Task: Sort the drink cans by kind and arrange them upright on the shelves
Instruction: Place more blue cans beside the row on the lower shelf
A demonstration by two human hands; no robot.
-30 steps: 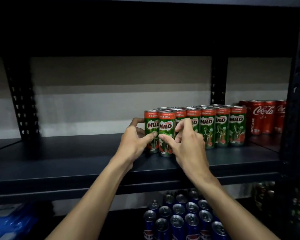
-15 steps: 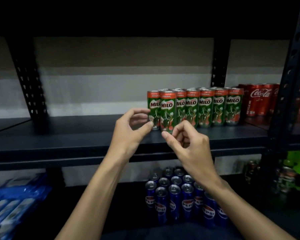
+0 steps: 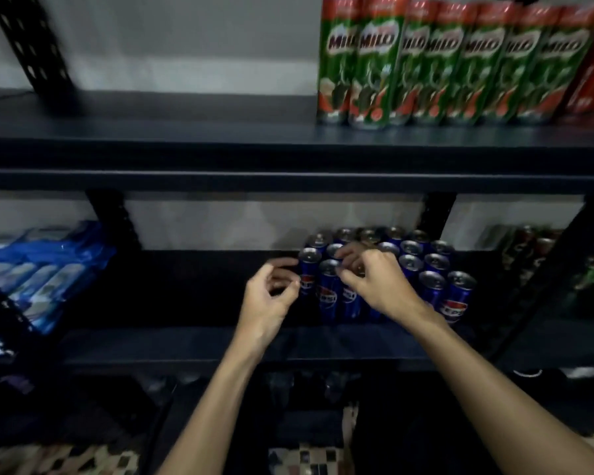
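Many Pepsi cans (image 3: 326,294) stand upright, tops up.

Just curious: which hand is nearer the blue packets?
Left. The left hand is at the left edge of the Pepsi cans, to the right of the blue packets. The right hand is farther right, over the cans.

Blue packets (image 3: 38,272) stacked far left; patterned floor (image 3: 309,459) below; grey wall (image 3: 186,39) behind
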